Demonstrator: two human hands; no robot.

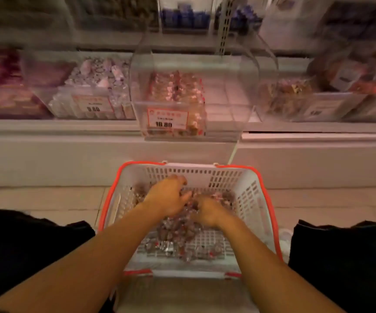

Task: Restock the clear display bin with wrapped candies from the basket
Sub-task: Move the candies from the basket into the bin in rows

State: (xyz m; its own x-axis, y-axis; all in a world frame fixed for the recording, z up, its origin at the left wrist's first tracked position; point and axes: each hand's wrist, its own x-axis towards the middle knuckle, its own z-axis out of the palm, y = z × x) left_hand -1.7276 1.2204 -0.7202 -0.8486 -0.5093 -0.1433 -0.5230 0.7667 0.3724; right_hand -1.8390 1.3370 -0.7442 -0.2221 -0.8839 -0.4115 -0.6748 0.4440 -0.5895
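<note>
Both hands reach into the white slotted plastic basket with an orange rim (253, 195), which sits on the floor below the shelf. The left hand (167, 196) lies over the heap of clear-wrapped brownish candies (178, 233) with fingers curled into it; the right hand (207, 211), just beside it, digs in with fingers bent around several candies. Above the basket, on the shelf, stands the clear plastic display bin (227, 98), open-topped and partly filled on its left side, a price label (167, 118) on its front.
</note>
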